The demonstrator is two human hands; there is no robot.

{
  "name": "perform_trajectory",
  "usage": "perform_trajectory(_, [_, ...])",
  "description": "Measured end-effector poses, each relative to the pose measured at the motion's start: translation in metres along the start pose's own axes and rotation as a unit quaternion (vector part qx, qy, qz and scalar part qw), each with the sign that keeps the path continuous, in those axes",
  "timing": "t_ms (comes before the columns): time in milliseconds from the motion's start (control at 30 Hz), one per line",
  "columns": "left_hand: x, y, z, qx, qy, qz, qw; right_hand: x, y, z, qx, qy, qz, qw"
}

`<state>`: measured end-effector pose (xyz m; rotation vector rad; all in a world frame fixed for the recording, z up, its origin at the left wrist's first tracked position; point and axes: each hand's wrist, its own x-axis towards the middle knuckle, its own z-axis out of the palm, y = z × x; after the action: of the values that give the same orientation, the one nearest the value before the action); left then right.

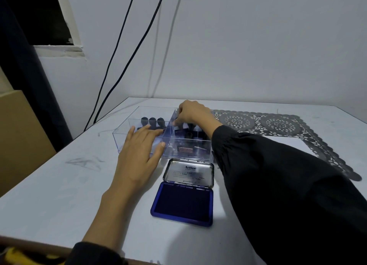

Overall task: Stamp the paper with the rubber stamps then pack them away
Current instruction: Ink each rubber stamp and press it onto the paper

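The clear box (123,137) is showing as transparent, glossy plastic. The rubber stamps (152,121) inside are showing smooth black handles with a faint sheen. The ink pad lid (188,174) is gleaming as bare metal, while the pad (183,203) is looking like matt, dark blue felt in a glossy blue rim. The table (59,185) is looking white, smooth and matt, with grey scuffs. The sleeve (288,175) is showing as matt black cloth, and the grey mat (278,123) as openwork lace.
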<state>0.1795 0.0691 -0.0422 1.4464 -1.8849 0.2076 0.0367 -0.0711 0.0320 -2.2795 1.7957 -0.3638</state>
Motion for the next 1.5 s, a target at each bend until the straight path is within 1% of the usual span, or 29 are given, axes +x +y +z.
perform_trajectory(200, [0.001,-0.002,0.001,-0.003,-0.005,0.002,1.0,-0.006,0.005,0.003,0.034,0.067,-0.049,0.996])
perform_trajectory(267, [0.001,-0.003,0.001,-0.003,-0.006,0.006,1.0,-0.01,0.006,-0.002,0.094,0.104,-0.058,0.988])
perform_trajectory(333, [0.001,-0.004,0.001,-0.002,-0.006,0.009,1.0,-0.015,0.007,-0.012,0.196,0.148,-0.046,0.968])
perform_trajectory(367, [0.001,-0.004,0.001,-0.002,-0.006,0.009,1.0,-0.019,0.007,-0.019,0.257,0.149,-0.039,0.954])
perform_trajectory(400, [0.001,-0.004,0.001,-0.003,-0.008,0.009,1.0,-0.024,0.008,-0.026,0.316,0.131,-0.037,0.939])
perform_trajectory(467, [0.0,-0.005,0.0,-0.012,-0.015,0.008,1.0,-0.039,0.008,-0.039,0.398,0.056,-0.043,0.914])
perform_trajectory(533, [-0.001,-0.007,-0.002,-0.047,-0.024,0.008,0.999,-0.061,0.007,-0.046,0.421,-0.018,-0.06,0.905])
perform_trajectory(600, [-0.005,-0.003,-0.007,-0.135,-0.029,-0.016,0.99,-0.085,0.006,-0.045,0.394,-0.07,-0.08,0.913])
perform_trajectory(667, [-0.015,0.005,-0.019,-0.233,-0.031,-0.067,0.97,-0.107,0.008,-0.041,0.347,-0.113,-0.1,0.925])
perform_trajectory(700, [-0.023,0.009,-0.025,-0.259,-0.034,-0.088,0.961,-0.117,0.009,-0.038,0.324,-0.134,-0.111,0.93])
perform_trajectory(800, [-0.05,0.018,-0.041,-0.272,-0.08,-0.12,0.951,-0.142,0.016,-0.027,0.263,-0.184,-0.147,0.935])
perform_trajectory(867, [-0.065,0.019,-0.048,-0.272,-0.127,-0.135,0.944,-0.152,0.017,-0.016,0.207,-0.182,-0.167,0.947])
perform_trajectory(933, [-0.075,0.021,-0.051,-0.248,-0.167,-0.156,0.941,-0.159,0.017,-0.006,0.14,-0.153,-0.178,0.962])
perform_trajectory(1000, [-0.079,0.026,-0.054,-0.197,-0.202,-0.163,0.945,-0.166,0.015,0.001,0.099,-0.114,-0.18,0.972])
perform_trajectory(1100, [-0.078,0.037,-0.057,-0.094,-0.285,-0.141,0.943,-0.175,0.01,0.01,0.052,-0.028,-0.188,0.98])
perform_trajectory(1167, [-0.076,0.042,-0.059,-0.037,-0.32,-0.114,0.94,-0.18,0.006,0.019,0.021,0.041,-0.201,0.978])
perform_trajectory(1233, [-0.075,0.043,-0.06,-0.021,-0.325,-0.107,0.939,-0.183,0.002,0.026,0.012,0.093,-0.213,0.973])
perform_trajectory(1300, [-0.076,0.042,-0.06,-0.017,-0.322,-0.107,0.94,-0.185,0.001,0.031,0.007,0.122,-0.217,0.968])
perform_trajectory(1500, [-0.079,0.04,-0.057,-0.014,-0.312,-0.108,0.944,-0.188,0.001,0.034,0.008,0.158,-0.215,0.964])
